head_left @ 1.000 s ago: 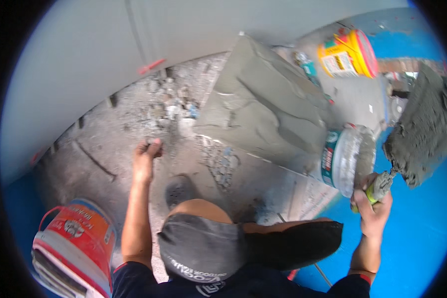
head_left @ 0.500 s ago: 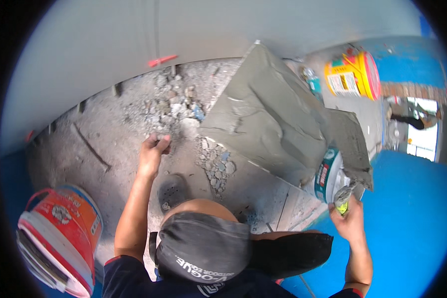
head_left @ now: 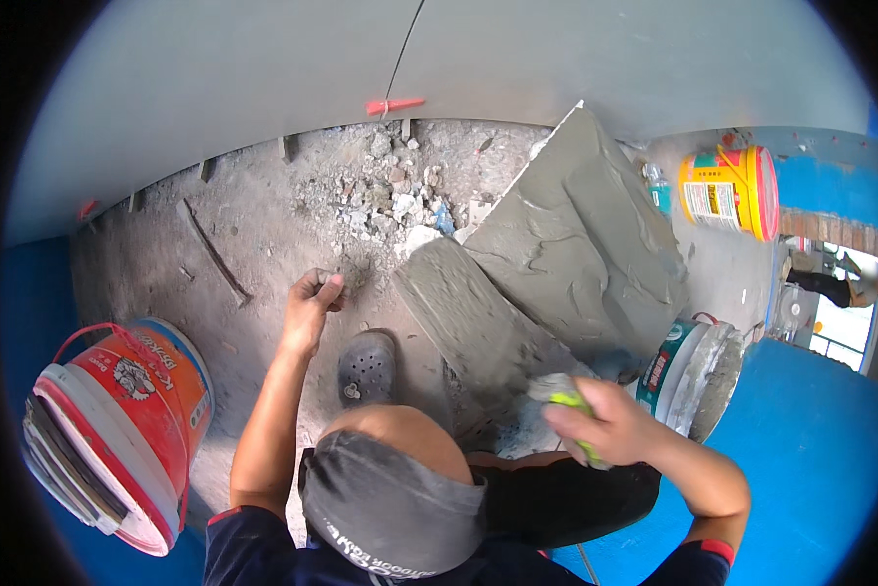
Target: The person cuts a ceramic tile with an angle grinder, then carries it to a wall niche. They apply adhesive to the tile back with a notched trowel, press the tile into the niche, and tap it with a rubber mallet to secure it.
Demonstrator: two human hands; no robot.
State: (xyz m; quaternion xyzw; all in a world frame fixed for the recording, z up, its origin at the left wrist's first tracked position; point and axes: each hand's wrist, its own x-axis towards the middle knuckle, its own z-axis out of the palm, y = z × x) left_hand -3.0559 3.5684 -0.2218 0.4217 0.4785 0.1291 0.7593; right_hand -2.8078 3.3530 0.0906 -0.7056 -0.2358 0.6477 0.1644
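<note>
A bent knee in dark cloth (head_left: 380, 488) is seen nearest, at the lower middle of the view. Just to its right, the right hand (head_left: 605, 425) is closed around the yellow-green handle (head_left: 571, 400) of a trowel (head_left: 478, 327), the fingers wrapped tight about it; the trowel's broad blade, coated in wet grey mortar, is stretched up and left from the hand over the rough concrete floor (head_left: 214, 264). A grey perforated clog (head_left: 366, 366) is planted on the floor just left of the blade. Above the clog, the left hand (head_left: 312, 298) is held low at the floor with its fingers pinched together on a small grey bit, too small to be told apart from the rubble. At the left edge a red and white bucket (head_left: 117, 420) is seen tilted. A mortar-smeared bucket (head_left: 693, 376) is set at the right, near the right hand. Beyond the trowel a large tile (head_left: 576, 244), its back spread with grey mortar, is leaned up. Loose rubble (head_left: 390, 190) is scattered by the pale wall (head_left: 263, 78), where a red tile spacer (head_left: 392, 104) is fixed. Farthest right, a yellow bucket (head_left: 727, 190) lies on its side
</note>
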